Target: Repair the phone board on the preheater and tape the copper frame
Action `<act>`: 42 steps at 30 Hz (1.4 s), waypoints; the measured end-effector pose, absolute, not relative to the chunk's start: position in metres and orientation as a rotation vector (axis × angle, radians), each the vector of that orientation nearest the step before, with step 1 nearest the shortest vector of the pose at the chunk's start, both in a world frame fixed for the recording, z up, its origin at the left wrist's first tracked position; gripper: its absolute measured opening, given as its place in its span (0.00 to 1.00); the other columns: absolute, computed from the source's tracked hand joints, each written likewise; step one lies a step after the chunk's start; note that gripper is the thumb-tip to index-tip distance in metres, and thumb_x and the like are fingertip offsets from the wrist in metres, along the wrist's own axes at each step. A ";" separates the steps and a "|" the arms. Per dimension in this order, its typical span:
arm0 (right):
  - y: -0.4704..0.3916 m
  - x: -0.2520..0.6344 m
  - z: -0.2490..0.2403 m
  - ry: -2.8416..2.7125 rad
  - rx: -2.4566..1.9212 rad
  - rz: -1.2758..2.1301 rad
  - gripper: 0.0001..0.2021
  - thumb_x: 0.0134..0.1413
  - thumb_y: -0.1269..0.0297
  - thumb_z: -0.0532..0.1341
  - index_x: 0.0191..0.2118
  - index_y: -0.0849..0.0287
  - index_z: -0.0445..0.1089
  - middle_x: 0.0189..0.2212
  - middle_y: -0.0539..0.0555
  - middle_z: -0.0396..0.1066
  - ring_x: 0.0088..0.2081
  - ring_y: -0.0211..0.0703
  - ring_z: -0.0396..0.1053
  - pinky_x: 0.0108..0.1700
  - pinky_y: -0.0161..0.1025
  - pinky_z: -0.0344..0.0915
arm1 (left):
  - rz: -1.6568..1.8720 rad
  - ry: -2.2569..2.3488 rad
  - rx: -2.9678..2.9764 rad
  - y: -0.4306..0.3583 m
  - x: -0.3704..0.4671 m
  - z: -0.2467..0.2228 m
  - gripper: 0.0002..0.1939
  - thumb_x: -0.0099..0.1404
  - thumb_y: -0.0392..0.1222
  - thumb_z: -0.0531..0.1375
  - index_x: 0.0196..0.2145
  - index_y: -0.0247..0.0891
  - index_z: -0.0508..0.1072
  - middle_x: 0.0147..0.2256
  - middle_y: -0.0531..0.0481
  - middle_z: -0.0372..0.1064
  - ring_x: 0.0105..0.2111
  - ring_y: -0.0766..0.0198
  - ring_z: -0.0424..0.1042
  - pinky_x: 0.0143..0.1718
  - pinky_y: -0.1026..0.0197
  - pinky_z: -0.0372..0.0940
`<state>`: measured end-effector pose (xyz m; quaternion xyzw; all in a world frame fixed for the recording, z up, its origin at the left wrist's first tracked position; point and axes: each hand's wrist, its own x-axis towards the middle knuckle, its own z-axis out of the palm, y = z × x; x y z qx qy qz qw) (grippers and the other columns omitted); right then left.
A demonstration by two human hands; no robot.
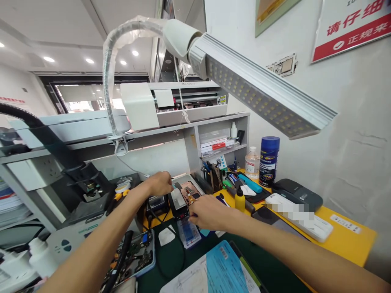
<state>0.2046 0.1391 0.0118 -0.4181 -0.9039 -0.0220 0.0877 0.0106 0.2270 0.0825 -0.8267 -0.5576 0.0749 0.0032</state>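
Observation:
An opened device with copper-coloured inner parts (190, 190) lies at the back of the bench, between my two hands. My left hand (160, 183) is at its upper left edge, with the fingers curled; what they hold, if anything, is hidden. My right hand (206, 211) is at its lower right side, fingers bent downward, their tips partly hidden. Just below the device, a clear plastic box (188, 232) rests on the green mat (171, 256). A white scrap (166, 235) lies left of that box.
A lamp (259, 89) hangs overhead on a bent neck. At the right stand a yellow bottle (240, 200) and a blue can (269, 162). A tray of small parts (137, 254) sits front left, and a blue and white box (214, 270) lies in front.

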 end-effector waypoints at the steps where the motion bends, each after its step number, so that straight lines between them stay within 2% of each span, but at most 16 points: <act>1: 0.140 0.195 0.006 -2.707 -1.245 -0.233 0.10 0.60 0.63 0.58 0.36 0.63 0.75 0.32 0.61 0.77 0.36 0.50 0.75 0.37 0.40 0.65 | 0.238 -1.753 -2.590 0.227 0.010 0.081 0.13 0.67 0.48 0.59 0.42 0.35 0.73 0.40 0.49 0.73 0.40 0.62 0.73 0.42 0.54 0.70; 4: 0.148 0.171 -0.006 -2.775 -1.085 -0.539 0.08 0.58 0.73 0.57 0.42 0.67 0.71 0.33 0.65 0.76 0.34 0.52 0.75 0.33 0.42 0.66 | 0.236 -1.767 -2.592 0.227 0.008 0.079 0.13 0.67 0.48 0.60 0.42 0.35 0.73 0.41 0.48 0.73 0.40 0.62 0.73 0.42 0.54 0.70; 7: 0.157 0.156 -0.008 -2.841 -0.955 -0.602 0.10 0.56 0.78 0.55 0.42 0.67 0.70 0.31 0.64 0.76 0.33 0.52 0.74 0.30 0.42 0.65 | 0.210 -1.766 -2.597 0.225 0.006 0.079 0.13 0.67 0.48 0.60 0.42 0.35 0.73 0.41 0.48 0.73 0.40 0.62 0.73 0.43 0.54 0.70; 19: 0.159 0.138 -0.003 -2.991 -0.898 -0.588 0.09 0.56 0.78 0.57 0.36 0.66 0.74 0.35 0.63 0.77 0.35 0.50 0.75 0.28 0.40 0.64 | 0.117 -1.725 -2.608 0.219 0.001 0.080 0.14 0.67 0.49 0.59 0.44 0.36 0.73 0.43 0.47 0.72 0.41 0.61 0.73 0.44 0.53 0.70; 22: 0.139 0.148 0.008 -2.929 -0.856 -0.539 0.09 0.56 0.76 0.58 0.40 0.65 0.74 0.35 0.61 0.76 0.32 0.47 0.74 0.27 0.38 0.63 | 0.133 -1.694 -2.586 0.219 0.001 0.081 0.13 0.67 0.49 0.59 0.42 0.35 0.73 0.41 0.48 0.73 0.41 0.62 0.73 0.44 0.53 0.69; 24: 0.123 0.165 0.021 -2.903 -0.914 -0.404 0.07 0.55 0.70 0.60 0.36 0.63 0.75 0.32 0.58 0.76 0.29 0.47 0.73 0.27 0.38 0.62 | 0.141 -1.672 -2.577 0.220 0.001 0.082 0.13 0.67 0.48 0.59 0.41 0.35 0.73 0.40 0.48 0.73 0.41 0.62 0.73 0.45 0.52 0.69; 26: 0.115 0.187 0.037 -2.772 -1.132 -0.313 0.10 0.58 0.64 0.59 0.31 0.63 0.76 0.28 0.59 0.76 0.31 0.50 0.74 0.28 0.38 0.62 | 0.152 -1.655 -2.579 0.222 0.001 0.082 0.13 0.67 0.48 0.59 0.41 0.36 0.73 0.40 0.48 0.73 0.41 0.62 0.73 0.44 0.53 0.69; 28: 0.119 0.208 0.050 -2.563 -1.421 -0.194 0.14 0.60 0.60 0.58 0.30 0.62 0.77 0.27 0.59 0.76 0.32 0.50 0.74 0.31 0.38 0.61 | 0.169 -1.643 -2.589 0.224 0.003 0.081 0.13 0.67 0.48 0.59 0.42 0.36 0.73 0.41 0.48 0.73 0.41 0.62 0.73 0.45 0.53 0.69; 29: 0.125 0.216 0.054 -2.478 -1.501 -0.121 0.14 0.60 0.60 0.57 0.32 0.61 0.78 0.27 0.59 0.76 0.32 0.49 0.74 0.31 0.37 0.61 | 0.177 -1.638 -2.594 0.225 0.005 0.080 0.13 0.68 0.48 0.59 0.43 0.36 0.73 0.42 0.48 0.73 0.41 0.61 0.73 0.45 0.52 0.69; 31: 0.142 0.224 0.057 -2.342 -1.525 0.014 0.14 0.60 0.58 0.58 0.43 0.58 0.77 0.30 0.58 0.76 0.34 0.48 0.74 0.32 0.35 0.61 | 0.193 -1.632 -2.597 0.228 0.009 0.079 0.13 0.68 0.48 0.59 0.44 0.36 0.73 0.43 0.47 0.72 0.42 0.61 0.73 0.45 0.52 0.69; 33: 0.161 0.223 0.054 -2.305 -1.434 0.085 0.19 0.58 0.58 0.60 0.54 0.56 0.72 0.32 0.55 0.76 0.36 0.46 0.74 0.33 0.34 0.60 | 0.209 -1.633 -2.584 0.230 0.014 0.078 0.13 0.67 0.48 0.59 0.44 0.36 0.73 0.44 0.47 0.72 0.43 0.61 0.73 0.45 0.52 0.70; 34: 0.168 0.220 0.051 -2.334 -1.367 0.089 0.20 0.57 0.59 0.61 0.55 0.55 0.71 0.33 0.54 0.76 0.37 0.46 0.73 0.34 0.34 0.60 | 0.216 -1.634 -2.575 0.232 0.017 0.077 0.13 0.67 0.48 0.59 0.44 0.36 0.73 0.44 0.47 0.72 0.43 0.61 0.73 0.45 0.52 0.70; 37: 0.179 0.212 0.038 -2.431 -1.227 -0.009 0.13 0.58 0.64 0.59 0.46 0.54 0.76 0.37 0.55 0.76 0.40 0.46 0.72 0.37 0.35 0.59 | 0.224 -1.628 -2.563 0.237 0.022 0.077 0.13 0.67 0.48 0.59 0.44 0.36 0.73 0.44 0.47 0.72 0.43 0.61 0.73 0.45 0.52 0.69; 39: 0.174 0.212 0.028 -2.419 -1.197 -0.095 0.12 0.60 0.69 0.56 0.39 0.57 0.78 0.38 0.56 0.75 0.40 0.45 0.72 0.38 0.35 0.59 | 0.214 -1.613 -2.575 0.241 0.023 0.076 0.13 0.67 0.48 0.59 0.44 0.36 0.73 0.44 0.47 0.72 0.43 0.60 0.73 0.45 0.52 0.69; 42: 0.157 0.220 0.013 -2.359 -1.175 -0.157 0.13 0.62 0.70 0.53 0.40 0.59 0.77 0.37 0.56 0.74 0.38 0.42 0.70 0.37 0.36 0.58 | 0.178 -1.584 -2.598 0.249 0.027 0.073 0.14 0.67 0.48 0.59 0.46 0.36 0.72 0.45 0.46 0.72 0.44 0.60 0.72 0.46 0.51 0.69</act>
